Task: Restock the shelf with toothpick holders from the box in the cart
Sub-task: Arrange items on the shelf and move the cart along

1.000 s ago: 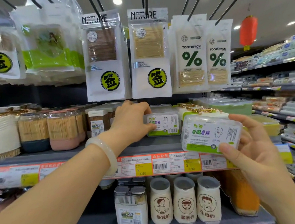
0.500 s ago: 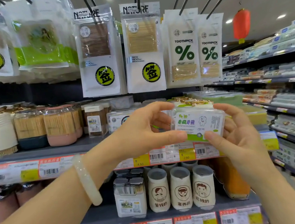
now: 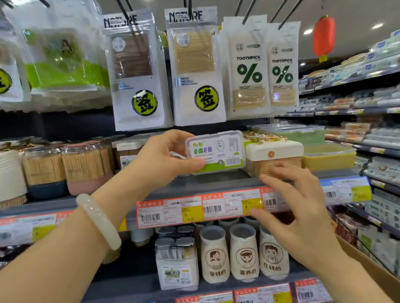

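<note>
My left hand grips the left end of a clear plastic toothpick holder with a white and green label. It holds the box just above the grey shelf, in the gap left of a cream-lidded toothpick box. A pale bangle is on that wrist. My right hand hovers lower, in front of the shelf's price strip, fingers spread and empty. The box and cart are mostly out of view; only a cardboard edge shows at the lower right.
Round toothpick jars and a white ribbed container fill the shelf's left. Toothpick packets hang above. Cartoon-face holders stand on the lower shelf. Yellow and green boxes lie at the right, and the aisle shelves run beyond.
The holder passed from my right hand to my left, which carried it up and in over the shelf. My right hand let go and dropped below the shelf edge.
</note>
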{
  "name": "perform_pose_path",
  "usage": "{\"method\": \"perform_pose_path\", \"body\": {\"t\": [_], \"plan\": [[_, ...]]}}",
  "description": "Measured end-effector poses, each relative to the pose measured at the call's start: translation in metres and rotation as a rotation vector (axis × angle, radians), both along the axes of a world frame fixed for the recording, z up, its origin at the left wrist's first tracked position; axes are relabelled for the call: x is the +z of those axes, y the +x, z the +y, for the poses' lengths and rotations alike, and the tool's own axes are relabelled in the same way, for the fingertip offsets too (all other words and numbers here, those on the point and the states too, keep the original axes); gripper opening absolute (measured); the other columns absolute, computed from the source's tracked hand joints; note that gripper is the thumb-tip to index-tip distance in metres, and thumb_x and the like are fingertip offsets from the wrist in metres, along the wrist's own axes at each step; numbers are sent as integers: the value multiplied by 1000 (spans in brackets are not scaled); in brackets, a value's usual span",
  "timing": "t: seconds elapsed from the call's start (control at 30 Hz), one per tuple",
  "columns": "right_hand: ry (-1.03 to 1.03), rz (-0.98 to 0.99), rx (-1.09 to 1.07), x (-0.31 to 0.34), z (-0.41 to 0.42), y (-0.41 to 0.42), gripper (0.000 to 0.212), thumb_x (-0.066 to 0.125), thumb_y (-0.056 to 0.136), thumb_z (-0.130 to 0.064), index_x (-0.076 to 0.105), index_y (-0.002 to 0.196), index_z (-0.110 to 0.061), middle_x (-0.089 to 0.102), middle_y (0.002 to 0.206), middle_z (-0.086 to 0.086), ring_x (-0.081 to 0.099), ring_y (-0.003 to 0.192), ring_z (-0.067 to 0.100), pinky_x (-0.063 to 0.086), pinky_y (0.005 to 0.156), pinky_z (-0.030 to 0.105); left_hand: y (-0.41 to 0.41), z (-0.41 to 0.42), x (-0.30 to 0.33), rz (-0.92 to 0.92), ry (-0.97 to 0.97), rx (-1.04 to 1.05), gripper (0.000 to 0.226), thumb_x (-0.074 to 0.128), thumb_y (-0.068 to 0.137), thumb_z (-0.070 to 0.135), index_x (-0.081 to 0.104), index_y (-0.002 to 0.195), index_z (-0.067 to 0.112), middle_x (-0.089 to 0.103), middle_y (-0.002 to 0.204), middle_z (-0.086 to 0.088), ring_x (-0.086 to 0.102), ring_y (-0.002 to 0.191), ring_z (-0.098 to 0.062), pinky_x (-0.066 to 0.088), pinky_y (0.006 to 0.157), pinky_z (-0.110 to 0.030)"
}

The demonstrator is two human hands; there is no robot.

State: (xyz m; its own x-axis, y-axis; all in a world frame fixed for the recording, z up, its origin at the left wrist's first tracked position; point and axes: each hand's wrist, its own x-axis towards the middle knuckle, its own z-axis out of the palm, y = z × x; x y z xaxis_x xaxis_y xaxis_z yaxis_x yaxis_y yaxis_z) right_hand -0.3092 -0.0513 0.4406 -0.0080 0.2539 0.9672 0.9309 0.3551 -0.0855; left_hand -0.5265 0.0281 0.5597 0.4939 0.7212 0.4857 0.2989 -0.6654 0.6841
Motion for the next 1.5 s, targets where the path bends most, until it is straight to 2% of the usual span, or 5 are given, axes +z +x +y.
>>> {"method": "perform_pose_path", "body": {"t": [0.2, 0.43, 0.93, 1.33, 1.5], "plan": [[60, -85, -58, -9, 10, 4, 49, 60, 82, -50, 56, 120, -20, 50, 128, 7, 41, 128, 28, 29, 108, 39, 3, 10, -7, 135, 55, 129, 57, 76, 76, 26, 50, 127, 26, 58, 102, 7, 66, 88, -20, 55, 81, -37], [78, -85, -69, -13, 13, 5, 49, 59, 83, -50, 55, 120, -19, 50, 129, 8, 40, 129, 28, 31, 106, 41, 11, 14, -14, 201, 222, 229, 55, 77, 74, 33, 51, 122, 27, 57, 99, 6, 59, 89, -11, 49, 82, -29], [127, -105, -91, -15, 16, 7, 48, 61, 82, -49, 55, 119, -19, 49, 129, 8, 42, 127, 28, 27, 108, 35, 21, 15, -11, 433, 447, 419, 65, 66, 79, 50, 44, 136, 29, 40, 140, 5, 26, 130, -21, 25, 106, -35], [130, -105, -87, -16, 17, 7, 49, 60, 83, -51, 54, 120, -20, 49, 130, 8, 41, 128, 28, 28, 107, 36, 22, 19, -11, 426, 476, 424, 62, 64, 81, 49, 43, 136, 27, 46, 138, 8, 23, 133, -18, 21, 105, -35], [128, -112, -92, -16, 16, 8, 49, 61, 82, -50, 55, 119, -18, 49, 129, 8, 41, 128, 28, 28, 107, 37, 18, 19, -17, 286, 542, 409, 61, 65, 80, 51, 49, 133, 24, 49, 136, 6, 26, 133, -17, 22, 105, -31]]}}
